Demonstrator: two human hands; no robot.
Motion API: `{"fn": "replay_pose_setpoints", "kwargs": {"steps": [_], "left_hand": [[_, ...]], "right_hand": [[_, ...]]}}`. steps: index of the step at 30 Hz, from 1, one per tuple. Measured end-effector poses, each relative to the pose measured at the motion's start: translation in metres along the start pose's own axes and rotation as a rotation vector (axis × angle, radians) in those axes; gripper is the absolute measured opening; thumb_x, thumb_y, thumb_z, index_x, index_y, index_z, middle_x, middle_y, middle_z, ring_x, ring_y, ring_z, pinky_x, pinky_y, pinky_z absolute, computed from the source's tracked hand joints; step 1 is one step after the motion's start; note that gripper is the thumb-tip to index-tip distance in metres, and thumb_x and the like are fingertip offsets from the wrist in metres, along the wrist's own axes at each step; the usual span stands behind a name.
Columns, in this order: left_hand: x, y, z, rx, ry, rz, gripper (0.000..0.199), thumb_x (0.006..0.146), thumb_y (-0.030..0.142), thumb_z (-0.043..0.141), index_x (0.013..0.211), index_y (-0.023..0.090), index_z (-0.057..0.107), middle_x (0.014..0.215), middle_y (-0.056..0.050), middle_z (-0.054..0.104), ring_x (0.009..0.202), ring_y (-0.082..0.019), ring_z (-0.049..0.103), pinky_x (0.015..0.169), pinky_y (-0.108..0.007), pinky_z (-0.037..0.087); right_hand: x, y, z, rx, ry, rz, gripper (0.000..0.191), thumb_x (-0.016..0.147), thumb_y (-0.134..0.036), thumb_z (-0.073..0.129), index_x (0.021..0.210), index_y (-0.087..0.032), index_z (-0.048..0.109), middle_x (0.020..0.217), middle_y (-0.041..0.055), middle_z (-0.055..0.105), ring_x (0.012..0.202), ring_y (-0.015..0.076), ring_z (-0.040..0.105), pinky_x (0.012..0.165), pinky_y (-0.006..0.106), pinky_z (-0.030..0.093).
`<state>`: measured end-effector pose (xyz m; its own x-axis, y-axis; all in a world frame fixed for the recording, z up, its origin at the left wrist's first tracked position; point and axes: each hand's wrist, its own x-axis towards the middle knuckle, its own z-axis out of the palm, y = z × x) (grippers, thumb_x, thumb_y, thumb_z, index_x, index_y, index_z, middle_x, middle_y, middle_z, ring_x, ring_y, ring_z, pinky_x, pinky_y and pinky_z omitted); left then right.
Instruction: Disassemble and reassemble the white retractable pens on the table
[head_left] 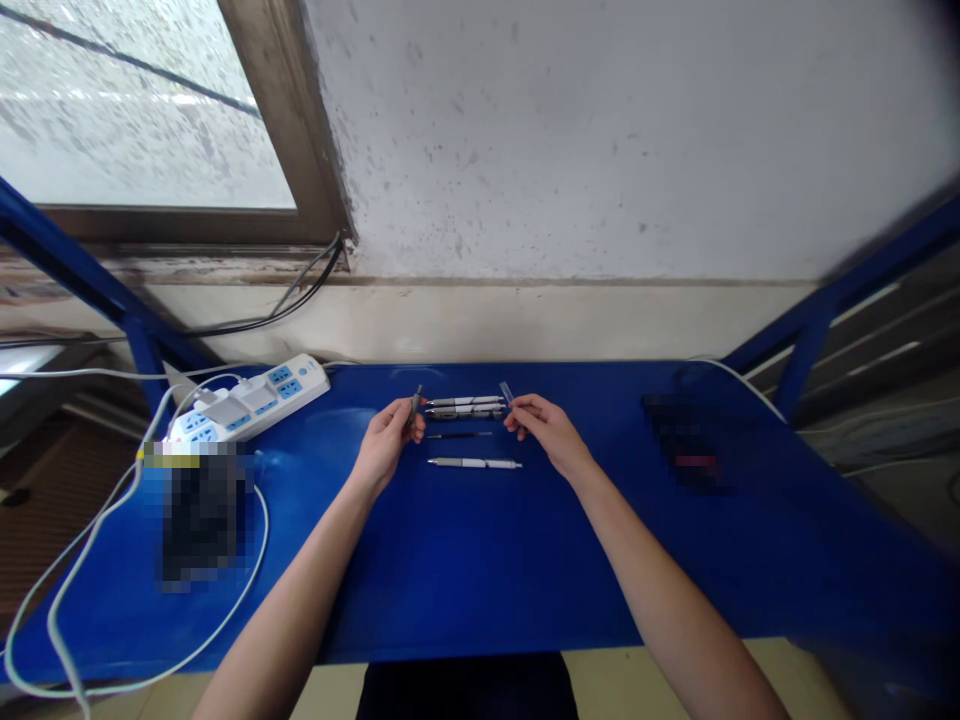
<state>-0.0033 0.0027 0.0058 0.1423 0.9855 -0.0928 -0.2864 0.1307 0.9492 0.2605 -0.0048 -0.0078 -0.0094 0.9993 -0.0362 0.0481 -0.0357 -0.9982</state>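
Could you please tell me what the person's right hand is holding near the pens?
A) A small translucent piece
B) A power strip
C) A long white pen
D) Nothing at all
A: the right hand pinches a small translucent piece in its fingertips, just beside the pens on the blue table.

The bare left hand (388, 445) reaches toward eleven o'clock, the bare right hand (550, 432) toward one, both pinching.
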Motion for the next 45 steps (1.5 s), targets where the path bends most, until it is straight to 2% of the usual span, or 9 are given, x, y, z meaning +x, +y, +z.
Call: {"fn": "replay_pose_setpoints", "kwargs": {"steps": [5, 11, 19, 22, 25, 29, 31, 41, 45], "left_hand": [[-0.001, 0.002, 0.001, 0.013, -0.007, -0.003, 0.039, 0.08, 0.048, 0.064, 0.1, 0.014, 0.064, 0.068, -0.001, 0.057, 0.058, -0.01, 0.051, 0.056, -0.023, 0.042], [-0.001, 0.0, 0.001, 0.044, -0.002, 0.01, 0.036, 0.08, 0.048, 0.064, 0.097, 0.016, 0.064, 0.068, 0.0, 0.058, 0.058, -0.01, 0.051, 0.056, -0.023, 0.041], [0.002, -0.006, -0.002, 0.096, 0.052, 0.104, 0.028, 0.076, 0.035, 0.068, 0.096, 0.018, 0.057, 0.067, 0.003, 0.057, 0.057, -0.009, 0.052, 0.054, -0.022, 0.04], [0.003, -0.007, -0.004, 0.123, 0.059, 0.116, 0.028, 0.076, 0.033, 0.068, 0.096, 0.018, 0.057, 0.066, 0.003, 0.057, 0.055, -0.009, 0.051, 0.054, -0.022, 0.04], [0.003, -0.007, -0.003, 0.104, 0.063, 0.102, 0.029, 0.078, 0.038, 0.066, 0.097, 0.017, 0.058, 0.067, 0.002, 0.057, 0.056, -0.01, 0.051, 0.054, -0.022, 0.04], [0.002, -0.005, -0.001, 0.095, 0.052, 0.068, 0.03, 0.08, 0.044, 0.064, 0.092, 0.016, 0.061, 0.066, 0.001, 0.056, 0.057, -0.01, 0.051, 0.054, -0.023, 0.04], [0.001, -0.004, 0.001, 0.102, 0.043, 0.057, 0.032, 0.08, 0.047, 0.063, 0.088, 0.016, 0.061, 0.064, 0.002, 0.054, 0.056, -0.01, 0.05, 0.054, -0.023, 0.039], [0.0, -0.003, 0.002, 0.151, 0.024, 0.081, 0.034, 0.082, 0.049, 0.061, 0.088, 0.015, 0.064, 0.06, 0.002, 0.052, 0.054, -0.01, 0.048, 0.053, -0.022, 0.038], [0.002, -0.006, 0.001, 0.143, 0.032, 0.081, 0.042, 0.087, 0.054, 0.052, 0.077, 0.015, 0.065, 0.044, 0.006, 0.037, 0.042, -0.008, 0.035, 0.049, -0.023, 0.035]], "right_hand": [[0.002, 0.01, -0.005, -0.48, 0.214, -0.185, 0.011, 0.078, -0.031, 0.06, 0.084, -0.022, 0.06, 0.075, 0.0038, 0.068, 0.072, 0.0206, 0.062, 0.07, 0.034, 0.045], [0.005, 0.022, -0.013, -0.832, 0.344, -0.245, 0.005, 0.075, -0.025, 0.057, 0.078, -0.022, 0.06, 0.071, 0.0042, 0.06, 0.065, 0.0199, 0.053, 0.063, 0.033, 0.041], [0.005, 0.026, -0.015, -0.974, 0.323, -0.272, 0.011, 0.076, -0.021, 0.058, 0.086, -0.02, 0.062, 0.075, 0.0055, 0.056, 0.075, 0.0237, 0.052, 0.068, 0.035, 0.041], [0.003, 0.019, -0.011, -0.967, 0.336, -0.348, 0.011, 0.077, -0.021, 0.058, 0.087, -0.021, 0.063, 0.081, 0.0076, 0.056, 0.082, 0.0257, 0.052, 0.073, 0.037, 0.043], [-0.001, 0.01, -0.002, -0.885, 0.264, -0.429, 0.011, 0.081, -0.021, 0.055, 0.089, -0.022, 0.063, 0.084, 0.0074, 0.056, 0.084, 0.0244, 0.053, 0.077, 0.037, 0.044], [-0.008, 0.003, 0.011, -0.744, -0.016, -0.427, 0.014, 0.085, -0.021, 0.053, 0.094, -0.023, 0.063, 0.082, 0.0038, 0.055, 0.072, 0.0185, 0.054, 0.07, 0.033, 0.046], [-0.01, 0.004, 0.016, -0.722, -0.093, -0.422, 0.014, 0.085, -0.022, 0.054, 0.094, -0.024, 0.064, 0.081, 0.0031, 0.055, 0.069, 0.0176, 0.054, 0.067, 0.032, 0.045], [-0.007, 0.011, 0.022, -0.754, -0.091, -0.405, 0.005, 0.082, -0.019, 0.061, 0.082, -0.021, 0.066, 0.078, 0.0014, 0.056, 0.067, 0.0146, 0.053, 0.062, 0.028, 0.042], [-0.007, 0.009, 0.022, -0.732, -0.124, -0.409, 0.009, 0.084, -0.02, 0.058, 0.077, -0.021, 0.063, 0.079, 0.0019, 0.058, 0.069, 0.015, 0.055, 0.064, 0.028, 0.042]]}}
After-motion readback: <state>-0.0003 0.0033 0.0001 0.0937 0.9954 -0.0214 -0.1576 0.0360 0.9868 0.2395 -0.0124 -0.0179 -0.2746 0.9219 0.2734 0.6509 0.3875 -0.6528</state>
